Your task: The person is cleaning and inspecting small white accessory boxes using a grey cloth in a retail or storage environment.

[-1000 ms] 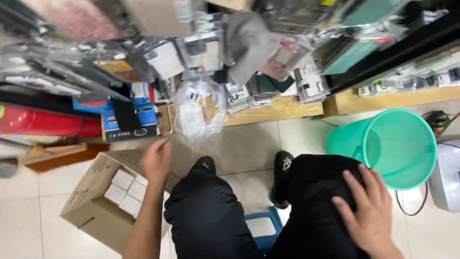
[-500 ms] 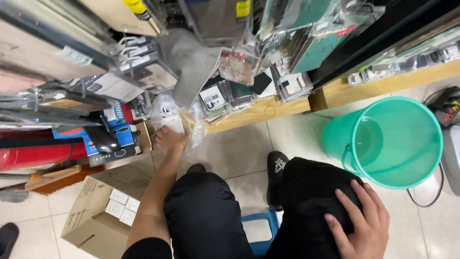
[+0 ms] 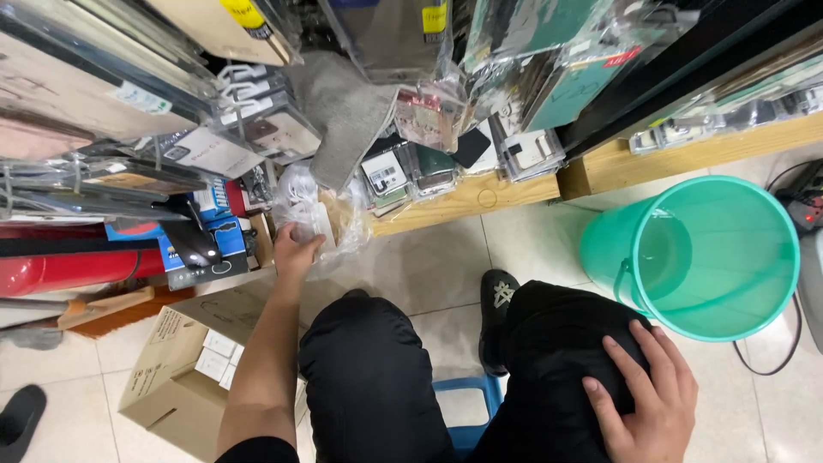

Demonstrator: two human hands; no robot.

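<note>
- We see a teal plastic bucket (image 3: 691, 257) standing on the tiled floor (image 3: 429, 266) at the right, just below the wooden shelf edge (image 3: 480, 199).
- We see an open cardboard box (image 3: 184, 369) on the floor at the lower left, with small white boxes (image 3: 214, 353) inside it.
- We note a red cylinder (image 3: 69, 270) lying at the left edge, beneath blue packages (image 3: 210, 231).
- We see a grey cloth (image 3: 347, 116) hanging over packaged goods along the shelf.
- A blue stool (image 3: 467, 403) shows at the bottom edge.
- A black cable (image 3: 784, 343) trails on the floor by the right edge.
</note>
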